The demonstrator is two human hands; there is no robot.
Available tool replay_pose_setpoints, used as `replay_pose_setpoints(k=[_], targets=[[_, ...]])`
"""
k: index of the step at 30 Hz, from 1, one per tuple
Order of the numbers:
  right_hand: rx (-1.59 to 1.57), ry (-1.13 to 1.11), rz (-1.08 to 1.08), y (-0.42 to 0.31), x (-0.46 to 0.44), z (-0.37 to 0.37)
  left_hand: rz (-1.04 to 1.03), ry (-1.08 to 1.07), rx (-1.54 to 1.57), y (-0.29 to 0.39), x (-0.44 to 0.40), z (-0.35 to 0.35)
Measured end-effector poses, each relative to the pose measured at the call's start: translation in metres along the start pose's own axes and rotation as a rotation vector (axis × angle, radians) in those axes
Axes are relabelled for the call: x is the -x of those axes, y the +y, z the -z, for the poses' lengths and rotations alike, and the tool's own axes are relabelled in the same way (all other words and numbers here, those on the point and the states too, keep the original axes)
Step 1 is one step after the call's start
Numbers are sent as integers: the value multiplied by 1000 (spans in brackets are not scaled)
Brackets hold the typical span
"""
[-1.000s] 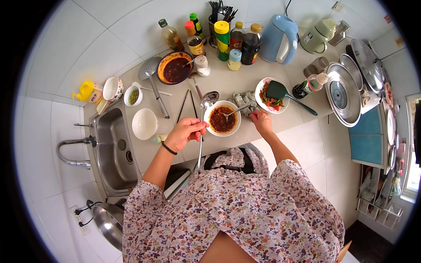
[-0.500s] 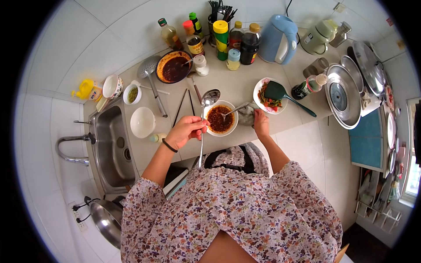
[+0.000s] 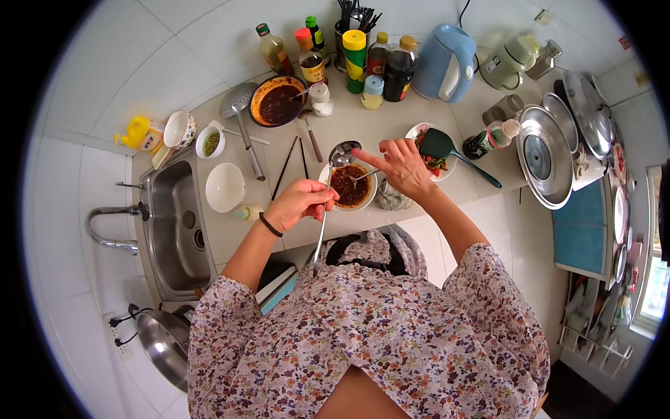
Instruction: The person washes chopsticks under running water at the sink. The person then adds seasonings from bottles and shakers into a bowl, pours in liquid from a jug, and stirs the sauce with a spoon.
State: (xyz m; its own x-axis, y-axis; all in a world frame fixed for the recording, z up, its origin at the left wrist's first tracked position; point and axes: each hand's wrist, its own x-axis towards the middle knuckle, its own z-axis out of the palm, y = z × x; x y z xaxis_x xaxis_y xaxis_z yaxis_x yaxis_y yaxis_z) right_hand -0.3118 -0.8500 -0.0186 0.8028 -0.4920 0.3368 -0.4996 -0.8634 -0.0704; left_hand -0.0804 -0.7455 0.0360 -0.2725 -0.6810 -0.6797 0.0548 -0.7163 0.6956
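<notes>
A long metal ladle (image 3: 345, 154) is pinched by its handle in my left hand (image 3: 302, 204), with its scoop over the far rim of a white bowl (image 3: 325, 172). Dark red chili sauce (image 3: 349, 186) fills this bowl, and a metal spoon (image 3: 367, 174) rests in it. My right hand (image 3: 406, 170) reaches in from the right, index finger stretched to the ladle's scoop; the fingertip appears to touch it. Nothing shows in that hand. Below it, a crumpled grey cloth (image 3: 395, 200) lies beside the bowl.
Right of the bowl, a plate of vegetables (image 3: 437, 167) carries a dark green spatula (image 3: 440, 144). Bottles, a blue kettle (image 3: 444, 63) and a larger sauce bowl (image 3: 263, 119) line the back. An empty white bowl (image 3: 225, 187) stands near the sink (image 3: 178, 241). Metal basins (image 3: 541, 174) are stacked right.
My right hand has let go of the grey cloth and moved up and left to the ladle's scoop. The ladle's scoop has shifted slightly right and nearer, with my left hand still gripping its handle.
</notes>
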Motion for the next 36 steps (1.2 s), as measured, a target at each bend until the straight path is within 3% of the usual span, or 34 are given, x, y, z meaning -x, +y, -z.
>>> replay_pose_setpoints(k=[7,10,12,13,15,19,22,29,31,33,36], targets=[[-45,-24,-27,0,-1,-4,-22,-34,2,-1,4,-1],[-243,21,-77,-11,5,-11,-34,-33,5,-3,3,-1],[-795,77,-228,-20,11,-27,-37,-6,5,-8,0,1],[-794,75,-227,-23,16,-28,-40,21,4,-10,-1,2],[-1015,19,-437,-32,27,-29,-42,48,6,-11,-2,3],[-688,-47,-344,-44,54,-40,-35,92,37,-13,-3,8],[-453,-252,-314,-44,71,-43,-46,89,32,-12,-3,9],[-401,-133,-299,-25,87,-29,-52,69,55,-10,-2,16],[-517,80,-436,-28,75,-25,-78,71,59,-7,-1,16],[-839,-31,-667,-35,56,-15,-118,81,56,0,-1,14],[-1471,-209,-732,-49,9,9,-278,77,119,21,-7,3]])
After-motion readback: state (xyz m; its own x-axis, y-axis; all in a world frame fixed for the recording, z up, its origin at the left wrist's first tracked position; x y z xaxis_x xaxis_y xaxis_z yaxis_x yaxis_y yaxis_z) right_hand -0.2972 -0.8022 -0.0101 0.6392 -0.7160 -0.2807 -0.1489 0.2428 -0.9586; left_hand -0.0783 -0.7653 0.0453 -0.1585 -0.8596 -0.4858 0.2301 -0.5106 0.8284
